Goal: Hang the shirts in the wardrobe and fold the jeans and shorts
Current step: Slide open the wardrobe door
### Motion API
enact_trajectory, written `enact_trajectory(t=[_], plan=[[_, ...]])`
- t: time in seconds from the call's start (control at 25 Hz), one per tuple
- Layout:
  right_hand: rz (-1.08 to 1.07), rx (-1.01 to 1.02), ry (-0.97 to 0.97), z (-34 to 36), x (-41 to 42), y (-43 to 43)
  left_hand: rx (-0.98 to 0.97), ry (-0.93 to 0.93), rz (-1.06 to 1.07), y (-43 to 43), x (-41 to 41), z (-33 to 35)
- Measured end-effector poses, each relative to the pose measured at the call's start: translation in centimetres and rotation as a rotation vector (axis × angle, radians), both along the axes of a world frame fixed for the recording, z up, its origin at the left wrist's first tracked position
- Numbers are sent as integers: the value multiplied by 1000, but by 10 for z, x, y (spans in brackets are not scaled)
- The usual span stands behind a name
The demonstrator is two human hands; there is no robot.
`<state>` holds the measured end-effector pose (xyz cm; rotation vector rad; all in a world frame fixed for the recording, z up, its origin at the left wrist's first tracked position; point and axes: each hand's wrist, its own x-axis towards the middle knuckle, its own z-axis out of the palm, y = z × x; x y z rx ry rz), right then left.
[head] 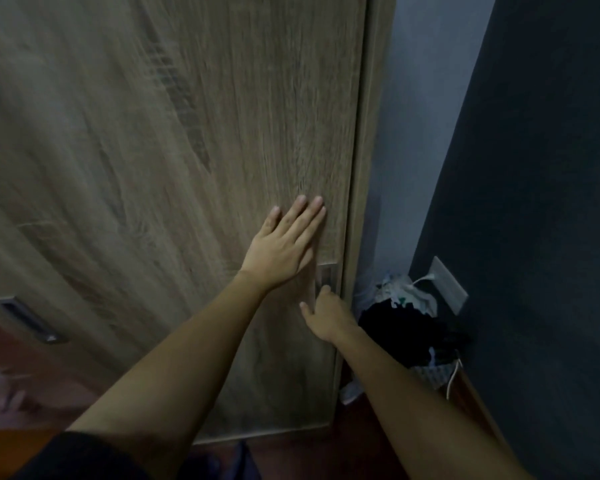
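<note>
We are pressing and gripping the wardrobe door (187, 133), which is filling the frame's left and centre.
Our left hand (281, 247) is lying flat on it with straight fingers; our right hand (328, 315) is hooking curled fingers into the recessed handle (325, 276) at its right edge. A clothes heap (395, 322) is sitting lower right.

The pale wood-grain wardrobe door (153, 133) runs off the top and left edges, its left part smeared by blur. The right hand (326, 317) hides its own fingertips at the small recessed metal handle (325, 275). On the near left floor, a pale blurred shape (0, 386) is unreadable.
</note>
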<state>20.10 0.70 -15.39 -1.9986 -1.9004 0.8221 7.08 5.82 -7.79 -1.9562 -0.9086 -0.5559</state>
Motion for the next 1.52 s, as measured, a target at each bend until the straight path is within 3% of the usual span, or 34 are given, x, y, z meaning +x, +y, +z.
enact_trajectory(t=[0.2,0.64,1.52], plan=[[26,2,-67,-8,-3,7,163,33,2,17,-9,-8],[177,-16,-177,6,-53,2,250,8,-8,15,-66,-7],[272,16,-177,12,-363,-21,243,-17,122,-14,-376,-12]])
